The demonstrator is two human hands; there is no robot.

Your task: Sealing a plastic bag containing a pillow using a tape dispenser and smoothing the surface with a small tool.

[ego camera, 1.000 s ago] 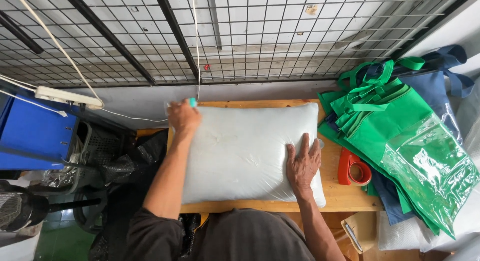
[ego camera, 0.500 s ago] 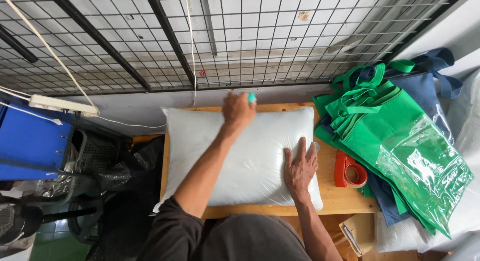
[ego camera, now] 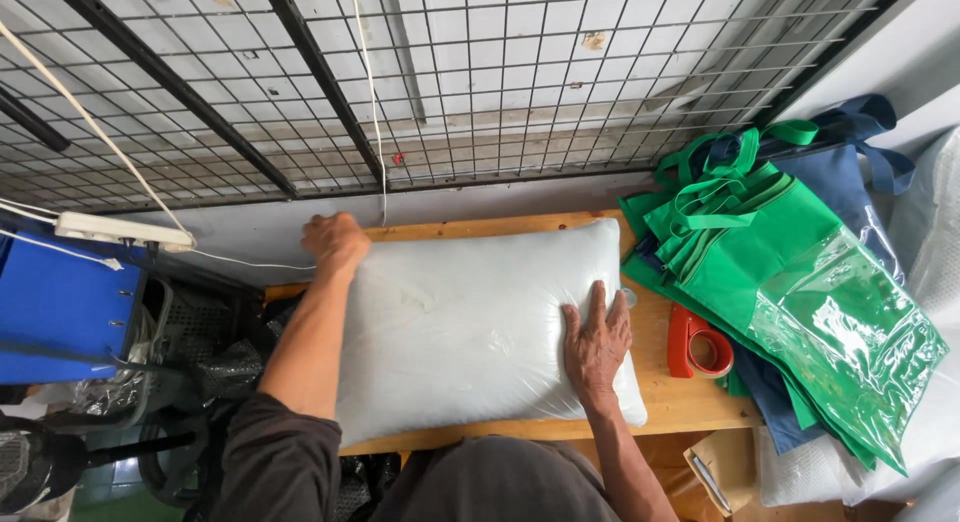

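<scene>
Big pillow fills most of the counter, red tape holder and green bags crowd the right, wire fence blocks the back

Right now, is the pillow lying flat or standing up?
Flat: the pillow lies across the wooden table, right hand pressing on top.

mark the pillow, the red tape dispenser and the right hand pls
pillow [ego camera: 460, 342], head view, on its bare middle.
red tape dispenser [ego camera: 688, 337], head view, on its red body.
right hand [ego camera: 596, 344], head view, on the back of the hand.
</scene>
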